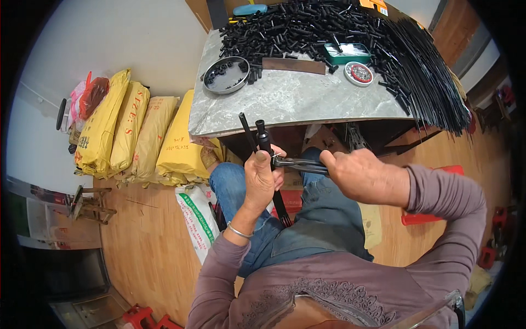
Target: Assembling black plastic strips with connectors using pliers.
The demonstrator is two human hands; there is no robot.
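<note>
My left hand (259, 178) is closed around a black tubular part (263, 140) with a wider collar at its top, held upright over my lap. A thin black rod (247, 130) also rises from this hand, tilted left beside the tube. In my right hand (357, 174), closed on the handles, is a pair of pliers (302, 164). Their jaws reach the side of the black part by my left fingers. A small thin light piece shows near the jaws, too small to name. Below my left hand, a dark length (281, 208) extends down between my knees.
A grey marble-patterned table (307, 98) bears a heap of short black tubes (296, 30), a bundle of long black rods (433, 77), a round metal dish (226, 92), a flat bar (293, 66), a green box (359, 56) and a round tin (359, 74). Yellow sacks (129, 131) stand left.
</note>
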